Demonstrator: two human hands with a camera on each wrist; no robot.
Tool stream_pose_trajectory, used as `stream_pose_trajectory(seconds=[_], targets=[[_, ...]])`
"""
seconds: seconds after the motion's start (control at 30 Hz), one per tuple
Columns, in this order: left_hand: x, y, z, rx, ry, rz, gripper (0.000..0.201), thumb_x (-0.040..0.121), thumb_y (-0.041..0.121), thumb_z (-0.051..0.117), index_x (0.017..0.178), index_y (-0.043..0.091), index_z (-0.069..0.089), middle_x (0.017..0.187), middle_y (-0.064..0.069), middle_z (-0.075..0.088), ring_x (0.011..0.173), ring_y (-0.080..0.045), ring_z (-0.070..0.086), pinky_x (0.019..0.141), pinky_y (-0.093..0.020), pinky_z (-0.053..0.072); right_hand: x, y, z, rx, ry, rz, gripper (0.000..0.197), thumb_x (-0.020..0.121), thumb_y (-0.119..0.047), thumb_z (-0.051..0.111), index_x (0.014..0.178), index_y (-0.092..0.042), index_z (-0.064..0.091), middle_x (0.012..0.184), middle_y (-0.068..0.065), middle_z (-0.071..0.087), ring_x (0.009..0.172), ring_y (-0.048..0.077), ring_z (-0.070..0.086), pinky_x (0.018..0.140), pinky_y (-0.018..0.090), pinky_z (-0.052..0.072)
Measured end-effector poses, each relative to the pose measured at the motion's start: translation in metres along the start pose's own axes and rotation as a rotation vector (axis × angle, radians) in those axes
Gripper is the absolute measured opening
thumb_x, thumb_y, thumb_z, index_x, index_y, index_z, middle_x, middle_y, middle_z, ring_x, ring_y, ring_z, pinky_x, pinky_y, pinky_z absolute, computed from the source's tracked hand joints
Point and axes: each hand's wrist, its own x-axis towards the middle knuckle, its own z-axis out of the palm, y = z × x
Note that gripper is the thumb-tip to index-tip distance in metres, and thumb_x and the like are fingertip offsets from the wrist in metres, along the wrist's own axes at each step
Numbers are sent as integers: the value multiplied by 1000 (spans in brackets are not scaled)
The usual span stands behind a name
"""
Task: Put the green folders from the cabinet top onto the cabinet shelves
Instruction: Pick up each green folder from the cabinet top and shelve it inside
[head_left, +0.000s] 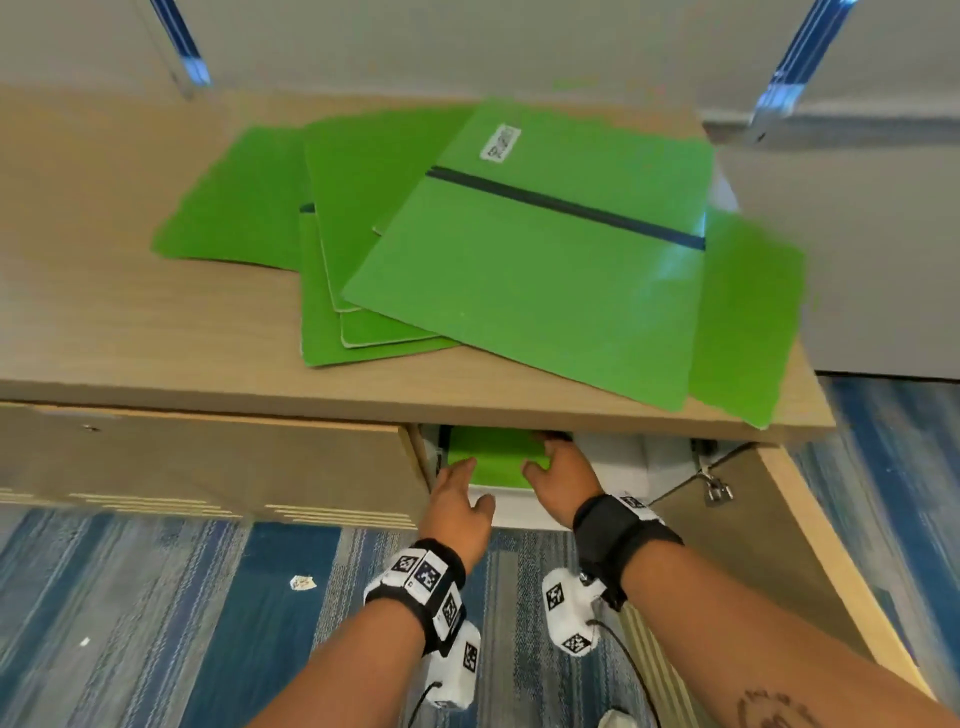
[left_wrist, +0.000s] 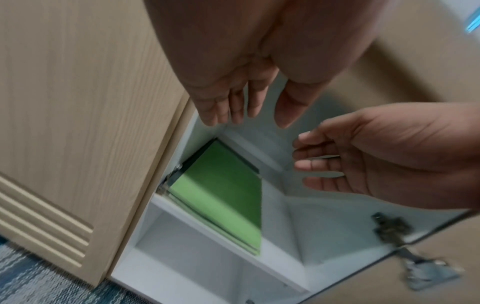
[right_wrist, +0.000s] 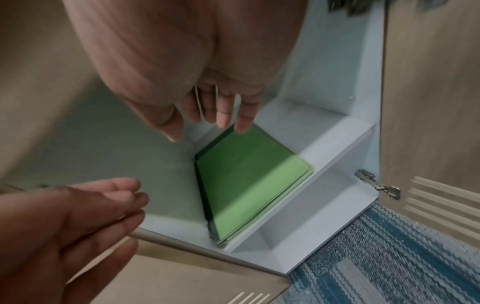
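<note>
Several green folders (head_left: 519, 270) lie fanned out on the wooden cabinet top (head_left: 130, 322); the uppermost has a black elastic band and a white label. Below it, a small stack of green folders (head_left: 498, 457) (left_wrist: 221, 195) (right_wrist: 249, 185) lies flat on the white upper shelf (left_wrist: 215, 236) (right_wrist: 324, 139), against the compartment's left wall. My left hand (head_left: 457, 483) (left_wrist: 246, 111) and right hand (head_left: 556, 462) (right_wrist: 221, 115) hover at the cabinet opening just in front of the stack. Their fingers are straight or relaxed, and both hands hold nothing.
The right cabinet door (head_left: 779, 545) stands open on its metal hinge (head_left: 717, 488). The left door (head_left: 208, 457) is closed. An empty white lower compartment (left_wrist: 194, 267) sits under the shelf. Blue striped carpet (head_left: 156, 623) has a paper scrap (head_left: 302, 582) on it.
</note>
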Motion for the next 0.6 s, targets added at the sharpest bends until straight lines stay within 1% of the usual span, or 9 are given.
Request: stream_pose_trajectory(seconds=[0.13,0.2,0.27,0.3,0.37,0.43,0.5,0.53,0.6], targets=[[-36,33,-30,24,4,45,50,93,19,53,141,22,42,149,1,38,134,-18,39,108,-22,28,-56,-27,-31,94,-8,11,39,92,-22,57,129,-15,53,133,5,55,115,20,56,101,29,44],[-52,52,-47,12,4,59,49,92,18,53,140,22,44,145,0,41,132,-18,42,111,-29,33,-80,-44,-50,122,10,-24,28,91,-22,56,119,-19,59,122,0,62,106,14,59,93,24,45],[-60,71,-61,5,32,75,46,92,18,53,137,22,47,137,2,48,127,-17,47,109,-31,37,-94,-62,-69,109,49,-82,17,91,-20,54,106,-25,62,108,-5,66,97,10,59,81,18,42],[-63,82,-69,-5,56,89,41,92,18,53,133,24,50,130,4,53,122,-16,51,105,-30,40,-98,-73,-80,115,89,-108,15,91,-19,54,100,-27,61,103,-6,66,95,10,59,79,18,42],[-69,106,-83,-14,108,136,29,95,22,50,123,30,55,117,10,60,109,-11,58,97,-28,46,-102,-90,-103,140,195,-139,15,89,-15,54,97,-27,60,103,-5,65,98,14,59,87,23,47],[-71,130,-95,7,156,206,24,96,23,49,117,31,57,114,13,61,101,-3,58,96,-26,49,-99,-100,-122,60,267,-151,28,88,-15,55,115,-19,58,123,1,59,116,19,54,102,29,42],[-68,147,-100,46,174,284,28,94,19,52,120,30,57,120,14,57,105,1,53,100,-21,43,-92,-99,-134,-181,220,-143,59,87,-21,56,143,-16,37,153,4,33,140,24,31,116,34,29],[-66,154,-102,71,173,322,31,94,18,53,123,29,55,124,15,53,110,1,49,104,-18,38,-89,-95,-139,-294,179,-142,70,87,-24,56,150,-17,24,160,3,18,146,25,19,119,38,23],[-64,163,-105,126,170,375,37,93,18,53,129,28,51,131,16,45,120,0,40,107,-16,26,-86,-86,-143,-465,98,-143,77,88,-28,55,152,-20,14,162,1,6,149,25,9,121,43,16]])
